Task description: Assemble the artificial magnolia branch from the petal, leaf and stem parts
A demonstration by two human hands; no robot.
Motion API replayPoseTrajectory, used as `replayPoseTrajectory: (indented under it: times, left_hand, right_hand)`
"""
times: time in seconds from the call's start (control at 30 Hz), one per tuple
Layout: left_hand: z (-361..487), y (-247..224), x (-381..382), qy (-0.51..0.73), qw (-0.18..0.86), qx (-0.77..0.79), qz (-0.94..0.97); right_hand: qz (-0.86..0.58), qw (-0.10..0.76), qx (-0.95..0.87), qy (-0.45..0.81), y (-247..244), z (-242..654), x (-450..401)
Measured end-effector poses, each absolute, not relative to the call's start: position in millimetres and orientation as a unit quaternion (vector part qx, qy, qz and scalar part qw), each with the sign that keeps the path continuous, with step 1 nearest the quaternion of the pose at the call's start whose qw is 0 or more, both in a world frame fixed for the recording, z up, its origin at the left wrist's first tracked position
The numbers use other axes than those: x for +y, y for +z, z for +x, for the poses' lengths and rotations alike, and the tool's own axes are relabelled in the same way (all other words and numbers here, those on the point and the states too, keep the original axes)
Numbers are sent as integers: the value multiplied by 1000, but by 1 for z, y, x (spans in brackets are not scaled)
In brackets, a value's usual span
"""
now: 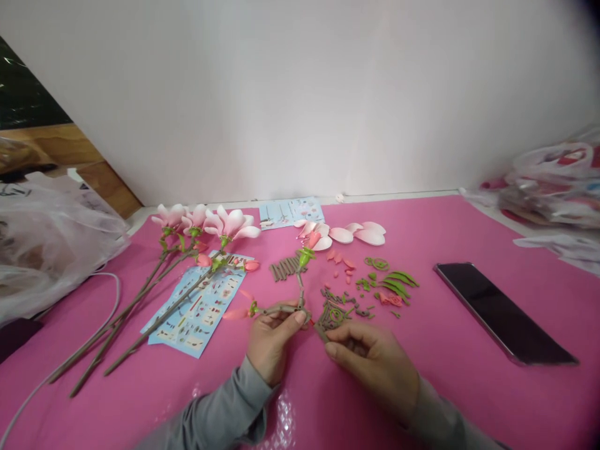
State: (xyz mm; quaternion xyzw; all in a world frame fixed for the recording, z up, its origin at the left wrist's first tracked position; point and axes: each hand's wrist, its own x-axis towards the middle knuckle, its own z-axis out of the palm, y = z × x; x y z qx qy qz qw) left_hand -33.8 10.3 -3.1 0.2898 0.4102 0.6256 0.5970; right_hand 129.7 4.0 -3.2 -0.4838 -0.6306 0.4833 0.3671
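Note:
My left hand (pixel 274 340) is closed on a brown toy flower branch (pixel 281 309) that forks near the fingertips. One fork runs up to a green flower base (pixel 306 256) with a coral centre; the other ends at the left in a coral bud (pixel 238 312). My right hand (pixel 375 359) pinches a short brown stem piece (pixel 321 332) just right of the branch, and a small red bit shows between the two. Behind the right fingers lies a pile of small brown parts (pixel 334 309), partly hidden by the hand.
Three finished magnolia stems (pixel 164 297) lie at left over a blue instruction sheet (pixel 201 325). Brown tubes (pixel 284 269), pink petals (pixel 370 234) and green leaves (pixel 398 284) lie beyond my hands. A phone (pixel 506 312) rests at right; plastic bags (pixel 51 231) stand left.

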Motion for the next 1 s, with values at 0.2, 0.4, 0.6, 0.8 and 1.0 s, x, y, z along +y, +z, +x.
replayPoseTrajectory:
  times: [0.2,0.4,0.6,0.8,1.0]
  left_hand:
    - [-34,2,8,620,564,447,313]
    - [-33,7,7,600,551,476,331]
    - [-33,7,5,594,552,482,330]
    - [-33,5,3,584,564,477,337]
    - [-32,9,3,576,564,473,356]
  right_hand:
    - [-486,357,-637,480,1,130,2]
    - [-484,347,-640,485,9,127,2]
    - [-480,364,-632,488,13,124,1]
    - [-474,386,-638,468,14,123,-2]
    - [-475,403,-642,447,12,123,-3]
